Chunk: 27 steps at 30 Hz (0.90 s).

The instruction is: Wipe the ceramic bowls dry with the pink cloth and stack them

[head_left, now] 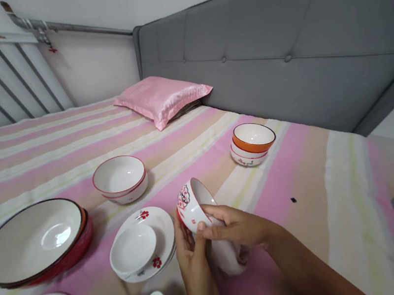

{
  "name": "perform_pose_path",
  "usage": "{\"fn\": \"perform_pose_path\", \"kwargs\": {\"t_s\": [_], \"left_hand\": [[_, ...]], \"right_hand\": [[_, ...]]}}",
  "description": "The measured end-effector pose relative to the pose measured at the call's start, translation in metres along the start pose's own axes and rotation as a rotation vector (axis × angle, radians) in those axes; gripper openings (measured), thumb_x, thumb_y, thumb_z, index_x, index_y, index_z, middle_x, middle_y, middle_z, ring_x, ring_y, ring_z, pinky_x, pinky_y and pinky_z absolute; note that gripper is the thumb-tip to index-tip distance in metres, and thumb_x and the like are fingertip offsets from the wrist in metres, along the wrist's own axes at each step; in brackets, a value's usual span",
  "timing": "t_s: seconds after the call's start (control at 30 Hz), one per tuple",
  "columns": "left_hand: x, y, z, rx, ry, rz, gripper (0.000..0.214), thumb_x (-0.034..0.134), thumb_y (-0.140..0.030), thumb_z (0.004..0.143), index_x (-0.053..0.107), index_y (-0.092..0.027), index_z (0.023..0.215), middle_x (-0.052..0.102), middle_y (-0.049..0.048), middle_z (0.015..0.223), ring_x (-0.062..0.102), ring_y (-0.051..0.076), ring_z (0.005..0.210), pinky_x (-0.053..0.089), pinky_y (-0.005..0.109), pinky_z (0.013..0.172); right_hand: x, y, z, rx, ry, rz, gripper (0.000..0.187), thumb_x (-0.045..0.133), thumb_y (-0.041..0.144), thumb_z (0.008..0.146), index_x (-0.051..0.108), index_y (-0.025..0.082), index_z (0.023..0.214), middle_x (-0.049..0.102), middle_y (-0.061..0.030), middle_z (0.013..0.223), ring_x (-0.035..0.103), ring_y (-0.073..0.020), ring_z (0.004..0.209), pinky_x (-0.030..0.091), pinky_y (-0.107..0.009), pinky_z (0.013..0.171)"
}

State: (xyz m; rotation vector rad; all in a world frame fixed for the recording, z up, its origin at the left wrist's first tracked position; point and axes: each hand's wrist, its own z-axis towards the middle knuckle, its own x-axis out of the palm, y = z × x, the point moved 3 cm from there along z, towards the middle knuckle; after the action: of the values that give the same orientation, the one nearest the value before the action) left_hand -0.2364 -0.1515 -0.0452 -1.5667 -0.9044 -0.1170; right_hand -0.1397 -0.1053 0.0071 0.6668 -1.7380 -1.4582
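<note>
Clamps patterned white bowl (187, 208) at clock center between left hand (196, 264) and right hand (239, 225); tilts it toward two o'clock. Shows orange bowl (254, 137) stacked on floral bowl (249, 159), also at two; red-rimmed bowl (119, 178) at ten; wide dark-rimmed bowl (32, 241) stacked on red bowl (82, 248) at nine; small dish (133, 250) on floral plate (162, 223) at eight.

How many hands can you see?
2: the left hand holds the tilted patterned bowl at its left, and the right hand holds it at its right.
</note>
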Motion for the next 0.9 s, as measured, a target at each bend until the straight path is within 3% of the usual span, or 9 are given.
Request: {"fn": "perform_pose_path", "kwargs": {"t_s": [0.13,0.23,0.37,0.5,0.6,0.7,0.8,0.9], "left_hand": [[0.0,0.001,0.001,-0.013,-0.032,-0.022,0.069,0.076,-0.035,0.072,0.048,-0.027,0.134,0.054,0.0072,0.138,0.043,0.025,0.133,0.032,0.035,0.112],[0.0,0.001,0.002,-0.008,-0.041,-0.045,0.065,0.076,-0.035,0.072,0.051,-0.028,0.131,0.056,0.0067,0.136,0.047,0.023,0.13,0.031,0.035,0.112],[0.0,0.002,0.004,0.008,-0.081,-0.09,0.061,0.076,-0.032,0.071,0.053,-0.026,0.128,0.058,0.0081,0.132,0.053,0.023,0.123,0.035,0.038,0.109],[0.0,0.002,0.004,-0.007,-0.126,-0.148,0.056,0.076,-0.028,0.071,0.056,-0.023,0.123,0.06,0.0099,0.127,0.057,0.023,0.116,0.039,0.039,0.105],[0.0,0.003,0.004,-0.013,-0.151,-0.164,0.051,0.075,-0.026,0.072,0.057,-0.021,0.12,0.062,0.0103,0.124,0.058,0.023,0.113,0.041,0.039,0.104],[0.001,0.002,0.004,0.009,-0.143,-0.163,0.05,0.074,-0.026,0.074,0.057,-0.021,0.12,0.063,0.0098,0.122,0.057,0.023,0.116,0.04,0.039,0.104],[0.003,-0.001,0.003,0.026,-0.101,-0.143,0.054,0.074,-0.026,0.073,0.055,-0.022,0.123,0.062,0.0087,0.124,0.053,0.023,0.122,0.035,0.038,0.108],[0.004,-0.003,0.002,0.013,-0.073,-0.111,0.059,0.075,-0.026,0.071,0.054,-0.023,0.126,0.058,0.008,0.13,0.049,0.023,0.126,0.033,0.037,0.109]], "right_hand": [[-0.01,-0.005,0.001,-0.022,0.12,-0.142,0.055,0.06,0.037,0.088,0.046,0.022,0.138,0.057,-0.0063,0.131,0.051,-0.0218,0.122,0.036,-0.036,0.105],[-0.018,-0.009,0.003,-0.021,0.142,-0.363,0.045,0.059,0.034,0.087,0.055,0.019,0.129,0.062,-0.0067,0.123,0.055,-0.0227,0.115,0.04,-0.036,0.1],[-0.021,-0.01,0.003,-0.018,0.09,-0.812,0.036,0.057,0.021,0.084,0.061,0.021,0.12,0.063,-0.0053,0.123,0.051,-0.0257,0.12,0.032,-0.041,0.105],[-0.02,-0.014,0.004,0.008,-0.045,-1.097,0.056,0.049,0.004,0.078,0.056,0.028,0.128,0.053,-0.0027,0.139,0.035,-0.027,0.136,0.022,-0.045,0.11],[-0.023,-0.019,0.005,0.008,-0.109,-1.183,0.067,0.046,-0.001,0.072,0.053,0.03,0.131,0.05,-0.0012,0.142,0.034,-0.0267,0.137,0.023,-0.045,0.109],[-0.024,-0.02,0.006,-0.043,-0.118,-1.217,0.064,0.045,-0.003,0.072,0.056,0.029,0.127,0.055,-0.0019,0.138,0.037,-0.0254,0.136,0.024,-0.043,0.107],[-0.023,-0.015,0.007,-0.112,-0.119,-1.208,0.052,0.044,-0.002,0.076,0.061,0.026,0.116,0.063,-0.0027,0.126,0.047,-0.0223,0.127,0.027,-0.04,0.103],[-0.021,-0.011,0.008,-0.135,-0.119,-1.146,0.028,0.047,0.003,0.081,0.064,0.021,0.095,0.07,-0.0012,0.099,0.06,-0.0183,0.102,0.031,-0.036,0.096]]}}
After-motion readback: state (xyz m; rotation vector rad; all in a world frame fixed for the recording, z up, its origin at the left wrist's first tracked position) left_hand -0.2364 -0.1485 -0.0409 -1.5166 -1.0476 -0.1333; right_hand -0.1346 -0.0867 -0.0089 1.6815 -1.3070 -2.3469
